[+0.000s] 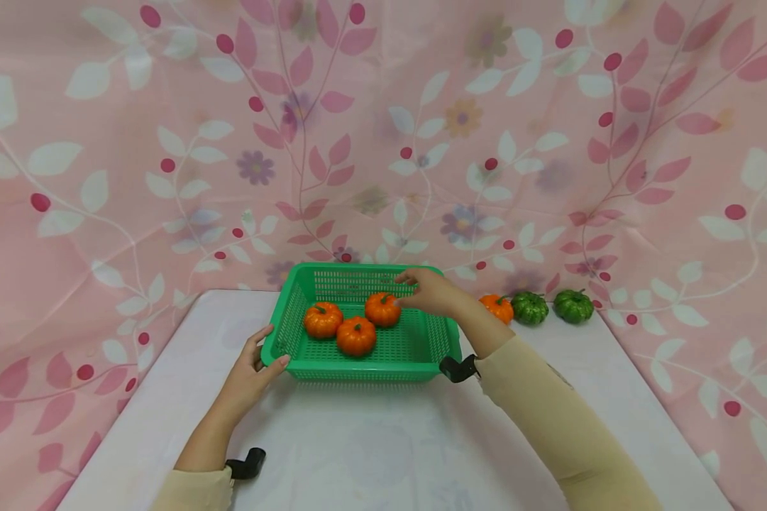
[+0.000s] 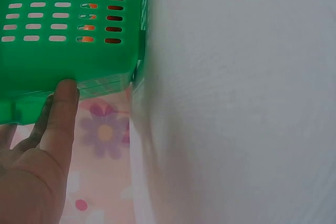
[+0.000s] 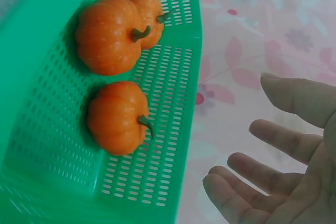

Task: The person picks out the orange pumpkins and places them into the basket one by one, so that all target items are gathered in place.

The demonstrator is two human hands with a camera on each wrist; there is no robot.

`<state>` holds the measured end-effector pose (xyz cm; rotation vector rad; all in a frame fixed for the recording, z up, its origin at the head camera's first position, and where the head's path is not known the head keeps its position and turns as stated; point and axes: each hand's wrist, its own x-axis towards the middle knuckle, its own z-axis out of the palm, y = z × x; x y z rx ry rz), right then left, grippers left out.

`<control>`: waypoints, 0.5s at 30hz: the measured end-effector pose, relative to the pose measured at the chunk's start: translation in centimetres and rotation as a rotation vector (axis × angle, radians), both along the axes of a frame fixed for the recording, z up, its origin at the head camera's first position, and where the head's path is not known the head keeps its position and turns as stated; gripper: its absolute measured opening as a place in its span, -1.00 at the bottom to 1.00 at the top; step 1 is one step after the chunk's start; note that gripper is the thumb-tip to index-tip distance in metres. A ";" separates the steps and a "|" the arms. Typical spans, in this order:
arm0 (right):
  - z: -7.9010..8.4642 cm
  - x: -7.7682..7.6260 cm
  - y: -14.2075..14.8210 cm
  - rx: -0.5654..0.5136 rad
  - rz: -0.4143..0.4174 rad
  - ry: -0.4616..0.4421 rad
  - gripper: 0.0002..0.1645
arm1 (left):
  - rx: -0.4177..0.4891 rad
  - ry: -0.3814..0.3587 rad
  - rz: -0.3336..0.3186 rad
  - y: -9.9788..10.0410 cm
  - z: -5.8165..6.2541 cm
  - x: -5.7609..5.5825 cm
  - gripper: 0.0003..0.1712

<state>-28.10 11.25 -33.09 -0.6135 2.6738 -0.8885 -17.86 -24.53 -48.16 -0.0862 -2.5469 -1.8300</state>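
Observation:
A green plastic basket [image 1: 367,366] with slotted walls stands on the table. Three small orange pumpkins lie inside it: one at the left [image 1: 323,321], one at the front [image 1: 356,337] and one toward the back [image 1: 383,310]. My left hand [image 1: 252,372] holds the basket's front left corner, thumb toward the front and fingers along the left rim. In the left wrist view a straight finger [image 2: 62,114] touches the basket's outer side. Above the basket's right half hovers my right hand [image 1: 426,292], fingers spread, holding nothing; its fingertips overlap the back pumpkin's edge in the head view.
To the right of the basket, along the table's back edge, sit another orange pumpkin [image 1: 497,309], partly behind the right forearm, and two green pumpkins, one nearer [image 1: 530,309] and one farther right [image 1: 573,306]. A pink floral curtain [image 1: 383,142] hangs behind the white table [image 1: 370,447].

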 end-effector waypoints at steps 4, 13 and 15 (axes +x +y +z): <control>0.2 0.4 0.5 -0.007 0.003 0.014 -0.39 | 0.005 -0.005 0.002 0.0 0.1 0.0 -0.03; 0.6 1.0 2.1 -0.024 0.001 0.046 -0.38 | 0.015 -0.019 0.003 0.1 0.4 0.0 -0.03; 0.7 1.1 2.5 -0.032 0.002 0.050 -0.37 | 0.014 -0.018 0.004 0.1 0.3 0.0 -0.03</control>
